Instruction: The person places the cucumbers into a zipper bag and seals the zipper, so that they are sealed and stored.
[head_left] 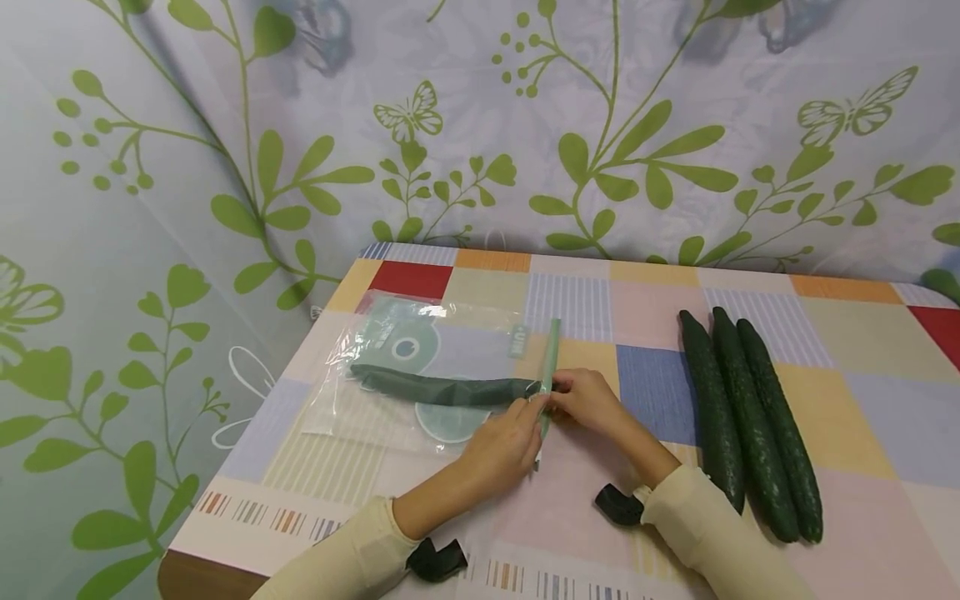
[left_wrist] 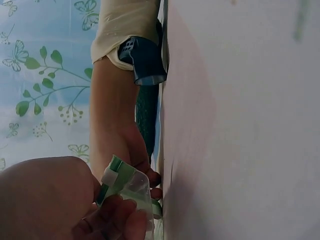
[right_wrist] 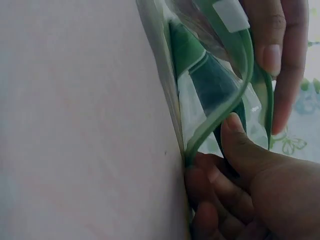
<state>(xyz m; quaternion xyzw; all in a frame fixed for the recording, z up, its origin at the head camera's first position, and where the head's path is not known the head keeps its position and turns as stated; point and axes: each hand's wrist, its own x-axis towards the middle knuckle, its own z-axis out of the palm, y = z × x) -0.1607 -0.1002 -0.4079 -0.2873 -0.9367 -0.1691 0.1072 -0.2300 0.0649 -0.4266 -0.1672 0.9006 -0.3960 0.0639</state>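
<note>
A clear zip bag (head_left: 322, 417) with a green closure strip (head_left: 552, 342) lies on the table, its mouth facing right. Inside it, a dark green cucumber (head_left: 450, 391) stretches lengthwise, its right end at the mouth. My left hand (head_left: 504, 443) pinches the bag by its green edge, near the mouth's front side. My right hand (head_left: 588, 400) holds the cucumber's right end between thumb and fingers. In the right wrist view the strip (right_wrist: 220, 115) bows apart around the cucumber (right_wrist: 212, 82), with the right thumb (right_wrist: 233, 122) against it.
Three more cucumbers (head_left: 750, 425) lie side by side on the right of the patchwork tablecloth (head_left: 892, 408), beyond my right forearm. A patterned curtain (head_left: 465, 125) hangs behind the table. Black wrist devices (head_left: 618, 505) sit at both cuffs.
</note>
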